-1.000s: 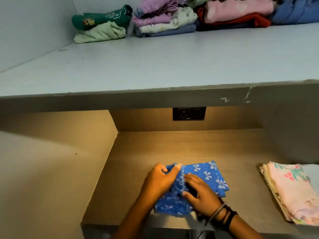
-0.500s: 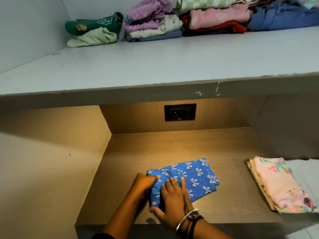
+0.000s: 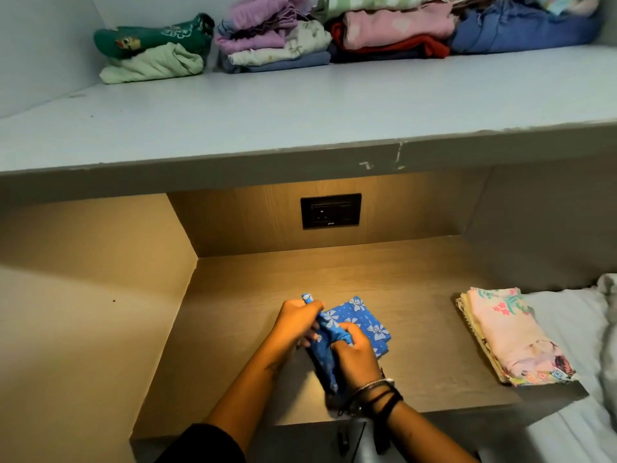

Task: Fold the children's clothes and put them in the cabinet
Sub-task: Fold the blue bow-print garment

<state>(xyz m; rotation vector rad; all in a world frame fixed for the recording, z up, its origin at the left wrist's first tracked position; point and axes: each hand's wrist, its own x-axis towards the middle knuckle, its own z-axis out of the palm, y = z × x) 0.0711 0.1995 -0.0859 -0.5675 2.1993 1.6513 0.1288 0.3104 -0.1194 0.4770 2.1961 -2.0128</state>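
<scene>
A blue child's garment with white bows point(image 3: 362, 320) lies partly folded on the wooden lower shelf point(image 3: 417, 272). My left hand point(image 3: 298, 317) grips its upper left edge, and a bit of cloth pokes out above the fist. My right hand point(image 3: 354, 357), with bracelets at the wrist, clutches the bunched near part and lifts it off the shelf. The garment's far right corner still rests flat on the wood. A folded pink floral garment point(image 3: 510, 335) lies at the shelf's right end.
The grey upper shelf point(image 3: 300, 105) carries folded stacks at the back: green pieces point(image 3: 150, 51), purple and white ones point(image 3: 273, 38), pink and red ones point(image 3: 394, 31), blue ones point(image 3: 521, 28). A black wall socket point(image 3: 330, 211) sits behind. A pale bedsheet point(image 3: 574, 329) lies at right.
My hands pressed the blue garment flat half a second ago; now both have closed on its near left part and pulled it up, bunching the cloth.
</scene>
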